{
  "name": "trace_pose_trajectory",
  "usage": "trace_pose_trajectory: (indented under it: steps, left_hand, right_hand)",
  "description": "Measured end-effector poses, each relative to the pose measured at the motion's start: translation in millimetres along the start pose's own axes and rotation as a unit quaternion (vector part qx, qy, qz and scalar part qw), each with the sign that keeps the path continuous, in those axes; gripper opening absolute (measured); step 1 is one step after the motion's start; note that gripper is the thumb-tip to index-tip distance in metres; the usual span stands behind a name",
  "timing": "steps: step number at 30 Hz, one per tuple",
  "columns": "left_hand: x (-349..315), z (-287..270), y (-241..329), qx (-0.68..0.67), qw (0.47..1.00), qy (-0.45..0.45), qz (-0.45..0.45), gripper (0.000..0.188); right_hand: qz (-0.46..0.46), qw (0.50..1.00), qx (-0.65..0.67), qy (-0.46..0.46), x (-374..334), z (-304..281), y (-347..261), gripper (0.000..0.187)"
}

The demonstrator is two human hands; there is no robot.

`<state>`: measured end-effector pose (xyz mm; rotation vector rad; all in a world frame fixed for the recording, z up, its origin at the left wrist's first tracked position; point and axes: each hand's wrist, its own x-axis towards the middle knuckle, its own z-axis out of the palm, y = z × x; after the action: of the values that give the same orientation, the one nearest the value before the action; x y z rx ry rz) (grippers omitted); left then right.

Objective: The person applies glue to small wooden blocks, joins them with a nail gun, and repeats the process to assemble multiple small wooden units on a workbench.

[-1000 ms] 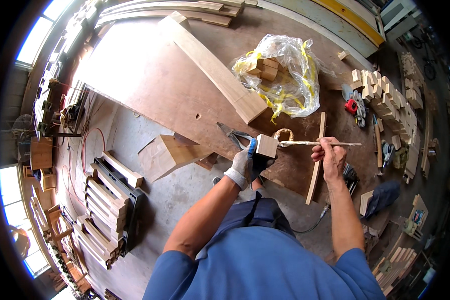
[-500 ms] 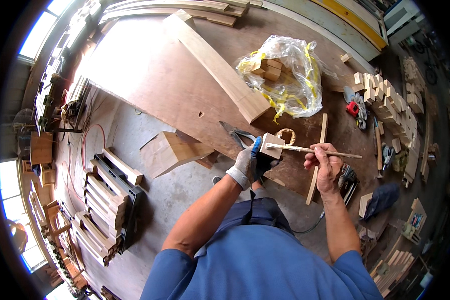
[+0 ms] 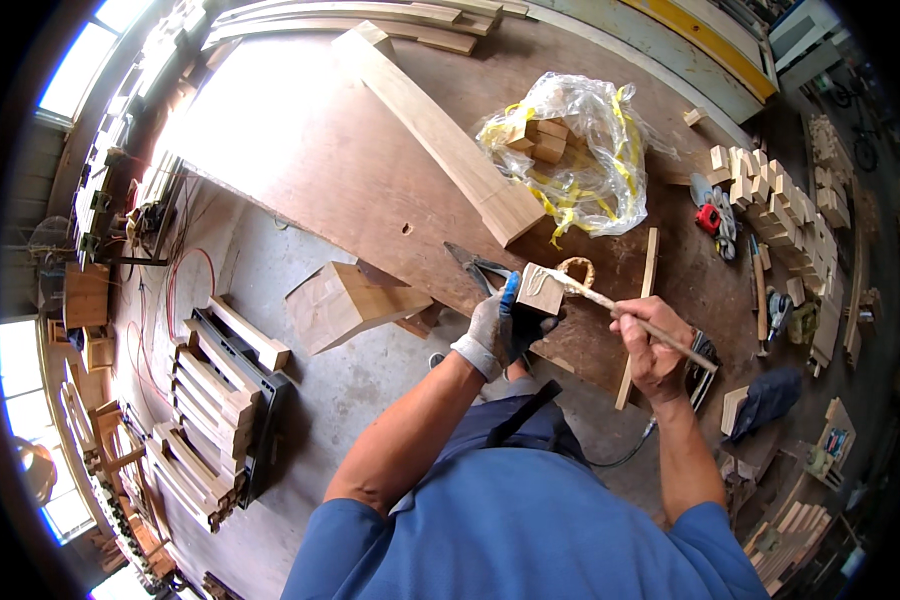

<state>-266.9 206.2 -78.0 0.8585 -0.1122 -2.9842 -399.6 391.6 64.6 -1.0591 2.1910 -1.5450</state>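
Observation:
My left hand [image 3: 489, 326], in a white glove with dark, blue-tipped fingers, is closed round a small wooden block [image 3: 538, 298]. Pale wavy streaks of what looks like glue lie on the block's upper face. Bare, my right hand [image 3: 656, 345] grips a thin wooden stick [image 3: 688, 352], whose pale-coated end reaches to the block's far right edge. Just beyond that end is a tan ring-shaped thing [image 3: 582, 266]. Dark-jawed pliers [image 3: 470, 262] rest on the brown worktable [image 3: 360, 215], close to my left hand.
Across the table lies a long wooden beam [image 3: 440, 130], beside a clear plastic bag [image 3: 610, 190] with wooden blocks in it. A narrow strip [image 3: 638, 330] sits near my right hand. Stacked blocks [image 3: 780, 205] and a hammer [image 3: 761, 305] are at right; a large wooden piece [image 3: 335, 305] stands left.
The stick's coated end has moved from the middle of the block's face to its far edge, leaving wavy streaks. My right hand has lowered slightly and the stick slants more steeply.

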Motion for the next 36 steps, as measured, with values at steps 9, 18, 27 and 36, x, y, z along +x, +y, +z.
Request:
trace_pose_trajectory:
  steps: [9, 18, 27, 36]
  left_hand:
    - [-3, 8, 3, 0.001, 0.998, 0.042, 0.054, 0.052]
    - [-7, 10, 6, 0.016, 0.997, 0.051, 0.053, 0.05]
    - [-11, 11, 7, 0.013, 0.999, 0.046, 0.011, 0.046]
    - [-17, 19, 7, 0.037, 0.992, 0.107, 0.05, 0.039]
  right_hand:
    - [-0.03, 0.997, 0.014, -0.064, 1, -11, -20, 0.011]
    - [-0.139, 0.985, -0.034, -0.099, 12, 4, -26, 0.012]
    - [-0.123, 0.99, -0.03, -0.067, 19, 3, -26, 0.013]
    - [-0.086, 0.989, -0.004, -0.123, 10, 3, -27, 0.014]
